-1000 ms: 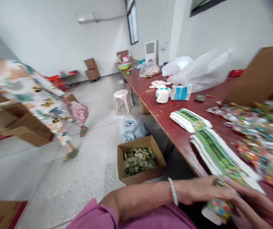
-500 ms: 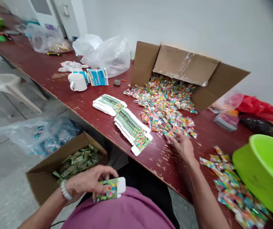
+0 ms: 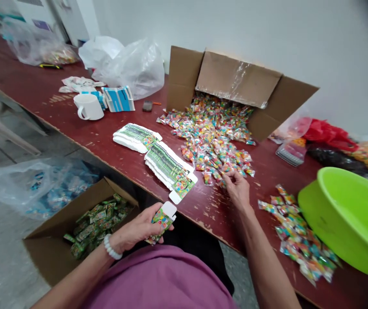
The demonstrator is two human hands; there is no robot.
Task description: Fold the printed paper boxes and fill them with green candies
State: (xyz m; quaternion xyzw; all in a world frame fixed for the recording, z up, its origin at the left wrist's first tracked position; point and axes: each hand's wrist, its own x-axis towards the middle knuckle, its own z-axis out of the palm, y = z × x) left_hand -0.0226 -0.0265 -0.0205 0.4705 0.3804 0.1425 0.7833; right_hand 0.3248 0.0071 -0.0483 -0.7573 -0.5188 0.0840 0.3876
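My left hand (image 3: 141,227) is closed around a small green printed candy box (image 3: 162,222), its white end flap standing up, just off the table's front edge. At the near edge of a heap of small clear-wrapped colourful candies (image 3: 214,137), my right hand (image 3: 239,193) has its fingers pinched on a candy packet, mostly hidden by the fingertips. Between the hands on the red table lies a fanned row of flattened green boxes (image 3: 167,165). A second stack of flattened boxes (image 3: 135,136) lies just behind it.
The heap spills from a tipped cardboard carton (image 3: 238,77). To the right are a green basin (image 3: 338,219) and a smaller group of candies (image 3: 302,240). A mug (image 3: 90,107) stands at left. Below the table edge, another carton (image 3: 48,249) holds green packets.
My left hand has lifted the box up and to the right, tilting it more upright. My right hand's fingers have drawn together at the heap's edge. The camera view has shifted slightly.
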